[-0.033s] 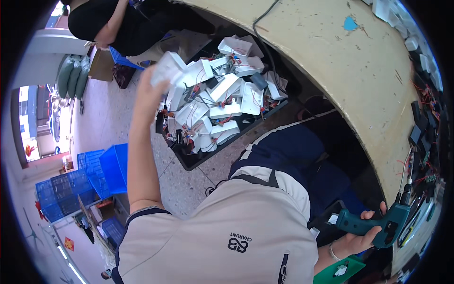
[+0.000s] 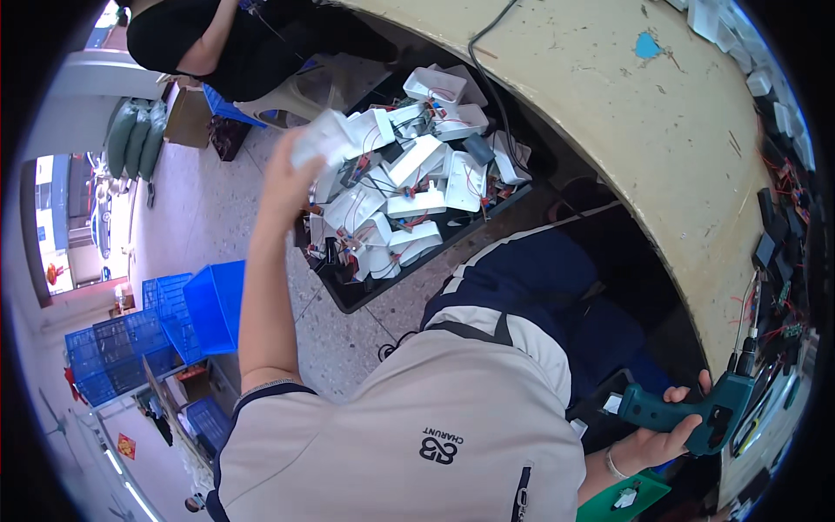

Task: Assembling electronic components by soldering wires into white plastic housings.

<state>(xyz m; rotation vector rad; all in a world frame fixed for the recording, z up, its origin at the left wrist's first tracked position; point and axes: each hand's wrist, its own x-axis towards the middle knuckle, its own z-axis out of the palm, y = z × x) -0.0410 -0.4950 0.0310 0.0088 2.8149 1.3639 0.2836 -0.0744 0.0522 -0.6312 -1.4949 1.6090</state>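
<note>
My left hand (image 2: 293,178) is closed round a white plastic housing (image 2: 323,139), blurred by motion, at the left side of a black tray (image 2: 350,300). White housings (image 2: 416,161) with red and dark wires lie heaped in that tray. Far to the right, at the edge of the worktable, my right hand (image 2: 654,442) holds a dark green power screwdriver (image 2: 691,416). Its thumb and fingers lie around the tool's body, and the bit end points up toward the table. Whether the housing in my left hand touches those beneath it, I cannot tell.
The worn, curved worktable (image 2: 609,65) carries wired parts and black pieces (image 2: 770,235) along its right side. A black cable (image 2: 474,52) hangs over its edge into the tray. Blue crates (image 2: 122,348) stand at left, a green bin (image 2: 639,498) lower right. A person (image 2: 187,43) sits upper left.
My left hand, with the white housing, has shifted a little to the right and down. My right hand and the power screwdriver stay where they were.
</note>
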